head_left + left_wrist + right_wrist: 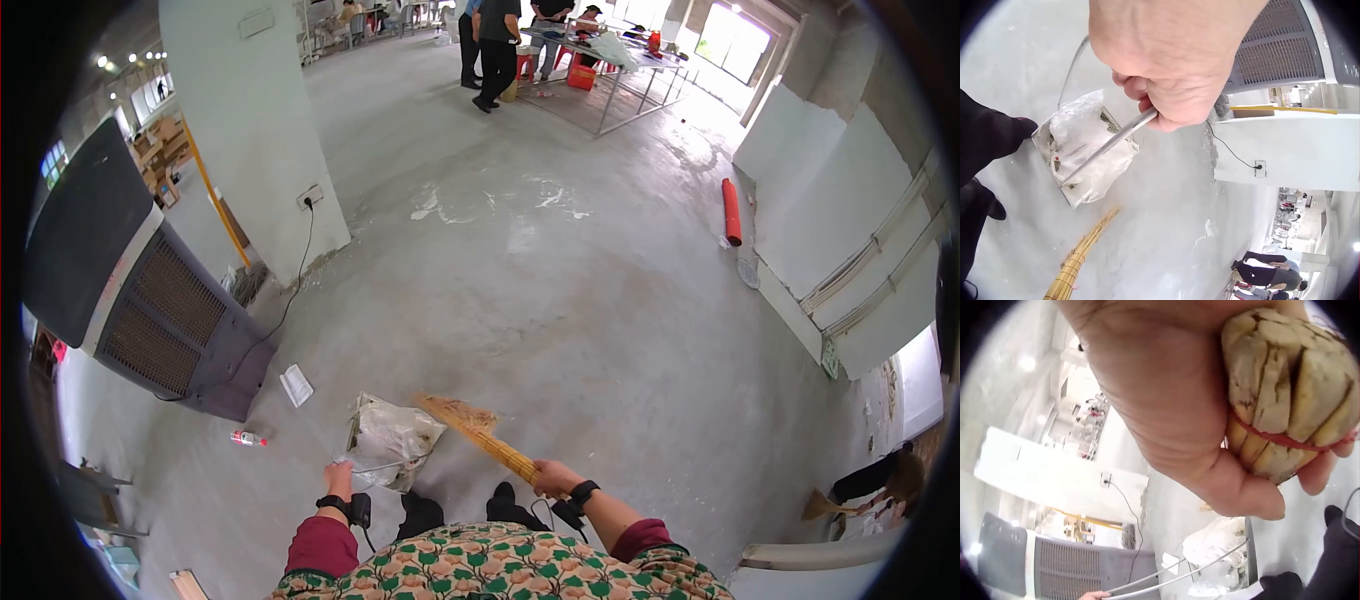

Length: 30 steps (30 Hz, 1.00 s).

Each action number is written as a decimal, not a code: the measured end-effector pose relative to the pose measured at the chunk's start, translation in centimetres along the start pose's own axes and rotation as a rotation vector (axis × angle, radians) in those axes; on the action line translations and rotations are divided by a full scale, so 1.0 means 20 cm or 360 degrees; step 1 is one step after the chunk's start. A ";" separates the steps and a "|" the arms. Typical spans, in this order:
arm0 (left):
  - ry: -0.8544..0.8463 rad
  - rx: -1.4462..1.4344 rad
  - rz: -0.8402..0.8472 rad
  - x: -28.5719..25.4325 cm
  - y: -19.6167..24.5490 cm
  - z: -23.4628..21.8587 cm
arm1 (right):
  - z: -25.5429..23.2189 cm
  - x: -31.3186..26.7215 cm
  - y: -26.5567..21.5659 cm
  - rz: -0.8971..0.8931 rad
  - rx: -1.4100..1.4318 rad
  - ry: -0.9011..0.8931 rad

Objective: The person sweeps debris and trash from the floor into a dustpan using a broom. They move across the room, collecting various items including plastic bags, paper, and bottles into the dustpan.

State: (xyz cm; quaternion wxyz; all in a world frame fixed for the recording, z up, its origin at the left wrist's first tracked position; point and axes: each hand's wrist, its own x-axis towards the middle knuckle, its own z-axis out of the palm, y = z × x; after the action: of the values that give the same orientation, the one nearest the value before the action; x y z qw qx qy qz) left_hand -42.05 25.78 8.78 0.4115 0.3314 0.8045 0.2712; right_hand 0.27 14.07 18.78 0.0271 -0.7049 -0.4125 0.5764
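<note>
My left hand (341,482) grips the thin metal handle of a dustpan; in the left wrist view the fingers of that hand (1179,69) curl round the handle (1110,145). Crumpled clear plastic and litter (1088,150) fill the pan, which rests on the floor before my feet. My right hand (556,480) holds a straw broom (500,450), its bristle tips on the floor just right of the dustpan. In the right wrist view, my right hand (1172,406) wraps round the broom's bundled end (1291,394), tied with red string.
An air cooler (170,320) with a cord stands at left by a white pillar (250,130). A bottle (248,438) and white paper (296,385) lie near it. A red roll (731,212) lies at right. People (495,45) stand by a frame table; another person (890,480) sweeps at lower right.
</note>
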 end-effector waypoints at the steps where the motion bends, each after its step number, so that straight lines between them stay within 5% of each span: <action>1: 0.0006 0.0008 0.0019 -0.02 0.02 0.05 | -0.04 -0.03 0.07 -0.0015 0.0016 0.0004; 15: -0.0247 0.0158 0.0212 -0.28 0.35 0.62 | -0.11 -0.04 0.96 0.0328 0.1930 0.0080; 22: -0.0361 0.0554 0.0349 -0.21 0.32 0.83 | -0.02 0.06 1.24 0.0720 0.2405 0.0244; 30: -0.0549 0.1031 0.0538 -0.13 0.31 1.03 | 0.06 0.16 1.19 0.0735 0.2369 0.0418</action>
State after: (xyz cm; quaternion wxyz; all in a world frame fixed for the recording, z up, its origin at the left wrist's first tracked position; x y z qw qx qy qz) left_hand -21.66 31.02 3.86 0.3644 0.6122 0.7017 0.0078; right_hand 12.40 -0.18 3.55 0.4197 -0.6316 0.2449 0.6041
